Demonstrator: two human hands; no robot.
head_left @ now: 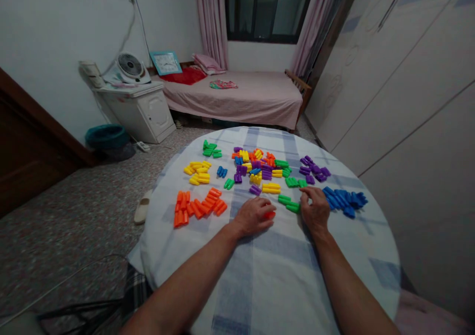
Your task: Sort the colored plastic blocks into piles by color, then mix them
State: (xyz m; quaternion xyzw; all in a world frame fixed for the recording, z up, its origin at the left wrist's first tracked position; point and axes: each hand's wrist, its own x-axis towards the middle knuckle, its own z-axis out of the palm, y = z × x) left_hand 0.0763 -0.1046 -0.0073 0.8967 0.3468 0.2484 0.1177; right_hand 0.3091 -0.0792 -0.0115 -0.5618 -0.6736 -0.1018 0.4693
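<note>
Near the middle of the table my left hand [254, 215] is closed, its fingers curled round an orange plastic block [269, 215]. To its right my right hand [315, 208] is closed with bent fingers. Whatever it may hold is hidden. Green blocks [288, 204] lie against its left side, and further green blocks [296, 182] sit just beyond its fingertips. A blue pile [343, 200] is to the right of that hand. Left of my left hand is a spread of orange blocks [200, 206]. Mixed blocks, including a yellow one [270, 188] and a purple one [255, 190], lie ahead.
A checked cloth covers the round table [230, 275]. Yellow blocks [197, 171] and green blocks [211, 149] form groups at the left, purple blocks [313, 169] at the right. Beyond stand a bed [252, 95], a cabinet [152, 112] with a fan, and a wardrobe [401, 102].
</note>
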